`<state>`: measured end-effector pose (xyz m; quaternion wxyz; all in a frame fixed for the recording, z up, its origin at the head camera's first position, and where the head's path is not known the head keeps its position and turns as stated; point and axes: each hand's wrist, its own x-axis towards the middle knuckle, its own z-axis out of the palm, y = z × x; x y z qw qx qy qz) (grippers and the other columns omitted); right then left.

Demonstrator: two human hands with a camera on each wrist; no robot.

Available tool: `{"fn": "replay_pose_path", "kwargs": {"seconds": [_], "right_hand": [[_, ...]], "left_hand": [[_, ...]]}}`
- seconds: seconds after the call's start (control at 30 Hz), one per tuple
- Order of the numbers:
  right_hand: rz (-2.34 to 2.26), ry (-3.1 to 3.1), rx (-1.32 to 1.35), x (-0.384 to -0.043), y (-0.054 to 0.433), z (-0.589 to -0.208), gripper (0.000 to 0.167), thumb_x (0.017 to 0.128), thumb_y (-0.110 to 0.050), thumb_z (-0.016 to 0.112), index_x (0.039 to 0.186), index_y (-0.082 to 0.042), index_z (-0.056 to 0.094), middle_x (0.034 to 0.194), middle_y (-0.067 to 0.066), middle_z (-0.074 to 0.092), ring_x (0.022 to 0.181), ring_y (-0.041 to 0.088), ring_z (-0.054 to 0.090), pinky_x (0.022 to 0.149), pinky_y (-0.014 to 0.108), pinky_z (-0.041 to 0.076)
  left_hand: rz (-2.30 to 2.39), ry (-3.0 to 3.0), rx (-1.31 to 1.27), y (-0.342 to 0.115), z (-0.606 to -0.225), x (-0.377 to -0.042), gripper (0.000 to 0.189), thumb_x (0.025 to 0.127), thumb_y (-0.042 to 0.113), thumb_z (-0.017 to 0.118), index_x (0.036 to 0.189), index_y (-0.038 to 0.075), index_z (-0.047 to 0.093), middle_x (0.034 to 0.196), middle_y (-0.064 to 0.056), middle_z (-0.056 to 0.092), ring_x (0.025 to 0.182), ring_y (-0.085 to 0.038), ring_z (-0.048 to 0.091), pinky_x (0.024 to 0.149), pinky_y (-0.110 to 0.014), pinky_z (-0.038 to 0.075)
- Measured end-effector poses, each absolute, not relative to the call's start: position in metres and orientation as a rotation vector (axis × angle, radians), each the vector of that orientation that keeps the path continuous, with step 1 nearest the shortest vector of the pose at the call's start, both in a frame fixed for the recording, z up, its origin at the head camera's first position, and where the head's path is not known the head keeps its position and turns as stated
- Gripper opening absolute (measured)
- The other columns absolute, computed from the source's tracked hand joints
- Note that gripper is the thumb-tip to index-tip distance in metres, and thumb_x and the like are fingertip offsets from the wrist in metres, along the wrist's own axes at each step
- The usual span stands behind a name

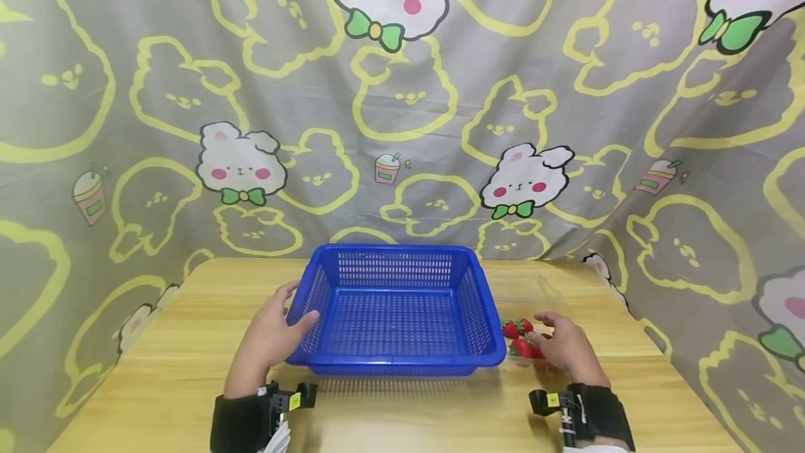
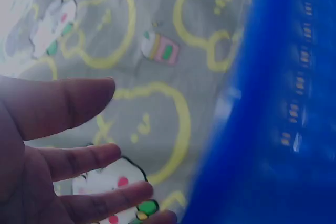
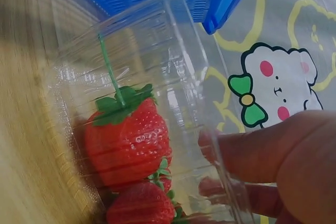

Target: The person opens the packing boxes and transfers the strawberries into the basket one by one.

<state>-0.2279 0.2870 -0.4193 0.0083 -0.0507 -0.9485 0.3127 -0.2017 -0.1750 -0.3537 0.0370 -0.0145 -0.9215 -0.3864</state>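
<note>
A blue plastic basket point(image 1: 393, 358) with slotted walls stands mid-table, with nothing inside. My left hand point(image 1: 272, 331) is beside its left wall, thumb and fingers spread apart. In the left wrist view a gap shows between these fingers point(image 2: 97, 203) and the basket's blue side point(image 2: 252, 129). To the basket's right lies a clear plastic box point(image 3: 184, 40) holding several red strawberries point(image 3: 128, 145) with green leaves. My right hand point(image 1: 562, 344) is at the box's right side, thumb and fingers apart, its fingertips point(image 3: 210, 187) overlapping the clear wall in the right wrist view.
The wooden table point(image 1: 189, 369) runs back to a grey curtain point(image 1: 327, 103) printed with cartoon animals, which also hangs at both sides. Black straps with small cameras sit on both wrists, the left strap point(image 1: 242, 421) and the right strap point(image 1: 604, 414).
</note>
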Motion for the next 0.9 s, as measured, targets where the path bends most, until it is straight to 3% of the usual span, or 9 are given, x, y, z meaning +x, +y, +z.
{"fn": "replay_pose_path", "kwargs": {"seconds": [0.13,0.27,0.43,0.5,0.67,0.9], "right_hand": [[0.958,-2.984,-0.165,-0.230,0.289,-0.418,0.045,0.092,-0.013,0.065,0.131,0.005,0.053,0.131,0.033,0.050,0.096,0.043,0.059,0.080,0.054,0.052],[0.943,-3.003,-0.175,-0.232,0.289,-0.418,0.045,0.091,-0.012,0.065,0.130,0.005,0.053,0.129,0.034,0.051,0.084,0.035,0.060,0.077,0.051,0.052],[0.903,-3.017,-0.183,-0.231,0.286,-0.421,0.043,0.091,-0.012,0.066,0.127,0.007,0.054,0.126,0.036,0.051,0.095,0.043,0.058,0.084,0.058,0.048],[0.876,-3.019,-0.187,-0.232,0.284,-0.420,0.041,0.091,-0.012,0.065,0.126,0.007,0.055,0.118,0.035,0.056,0.095,0.042,0.057,0.082,0.057,0.049],[0.878,-3.064,-0.259,-0.236,0.284,-0.413,0.034,0.091,-0.005,0.059,0.121,0.010,0.057,0.101,0.026,0.062,0.081,0.031,0.057,0.074,0.047,0.050],[0.930,-3.131,-0.328,-0.238,0.283,-0.413,0.033,0.090,-0.004,0.058,0.119,0.011,0.057,0.103,0.028,0.062,0.078,0.029,0.058,0.070,0.042,0.050]], "left_hand": [[-1.279,-2.868,0.037,-0.181,-0.366,-0.208,0.069,0.096,0.022,0.060,0.150,-0.001,0.022,0.147,-0.035,0.030,0.126,-0.057,0.037,0.093,-0.069,0.039],[-1.319,-2.903,0.057,-0.182,-0.375,-0.216,0.070,0.095,0.013,0.059,0.151,-0.002,0.020,0.145,-0.036,0.032,0.126,-0.057,0.036,0.094,-0.069,0.037],[-1.264,-2.925,0.018,-0.187,-0.373,-0.220,0.066,0.090,-0.001,0.057,0.147,-0.008,0.026,0.138,-0.039,0.039,0.117,-0.056,0.047,0.089,-0.065,0.045],[-1.266,-2.925,-0.002,-0.190,-0.369,-0.220,0.065,0.087,-0.003,0.058,0.146,-0.009,0.029,0.138,-0.038,0.040,0.115,-0.056,0.049,0.086,-0.063,0.048],[-1.292,-2.942,-0.011,-0.192,-0.362,-0.223,0.069,0.083,-0.003,0.062,0.145,-0.007,0.032,0.139,-0.033,0.042,0.119,-0.054,0.047,0.088,-0.061,0.048],[-1.331,-2.943,0.040,-0.194,-0.370,-0.218,0.067,0.083,-0.003,0.062,0.144,-0.006,0.034,0.139,-0.032,0.044,0.121,-0.052,0.047,0.090,-0.061,0.047]]}}
